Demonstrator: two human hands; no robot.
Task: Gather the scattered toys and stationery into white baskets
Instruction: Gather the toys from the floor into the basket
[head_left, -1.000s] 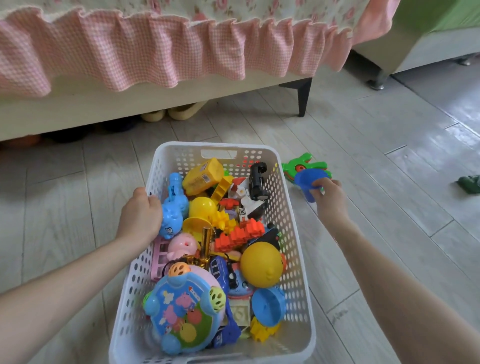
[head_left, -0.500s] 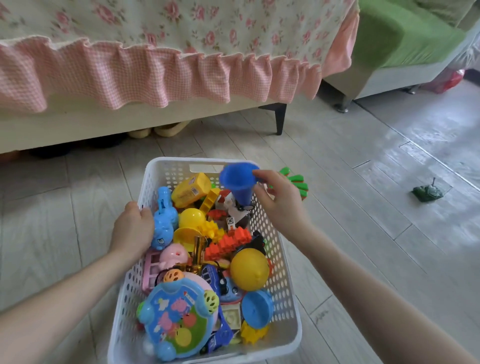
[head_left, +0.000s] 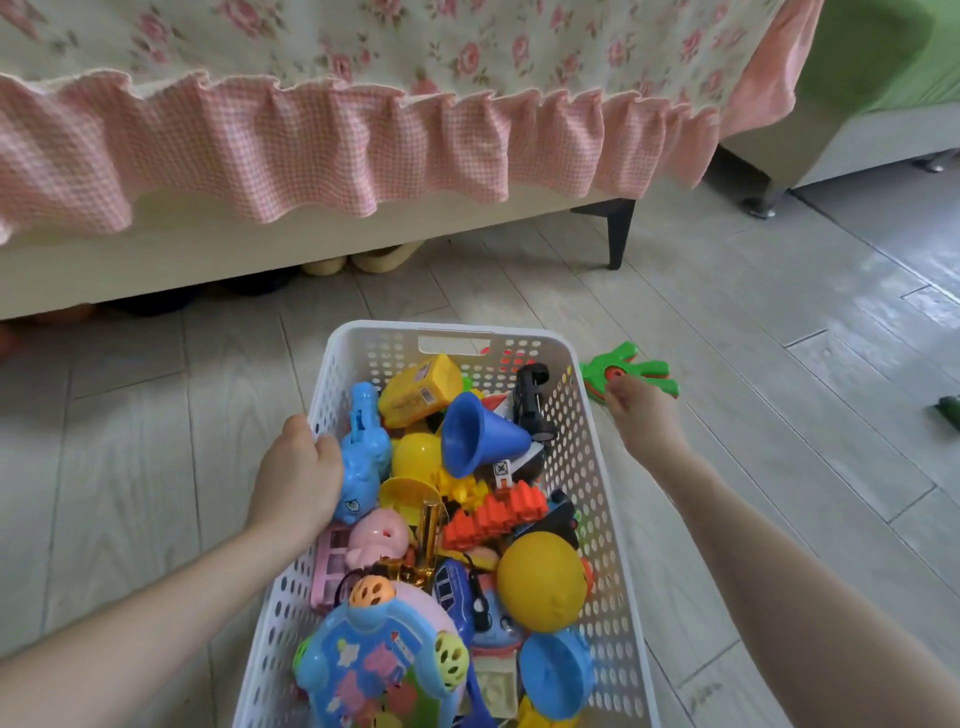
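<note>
A white perforated basket (head_left: 452, 327) stands on the wooden floor, heaped with plastic toys. A blue cone (head_left: 480, 436) lies on its side on top of the pile near the far end. My left hand (head_left: 298, 473) grips the basket's left rim beside a light blue toy (head_left: 363, 457). A green hand-shaped toy (head_left: 636, 366) lies on the floor just right of the basket's far corner. My right hand (head_left: 644, 415) reaches to that toy's near edge with loosely curled fingers; the fingertips touch it, and I see no grip on it.
A bed with a pink gingham frill (head_left: 363, 150) runs across the back, its dark leg (head_left: 618, 234) at the right and slippers (head_left: 363, 260) underneath. A green-cushioned sofa (head_left: 883, 78) stands at the far right. A small dark green toy (head_left: 948, 410) lies at the right edge.
My right hand carried the blue cone from the floor over the basket, let it go onto the pile, then moved back right to the green toy. The left hand stayed on the rim.
</note>
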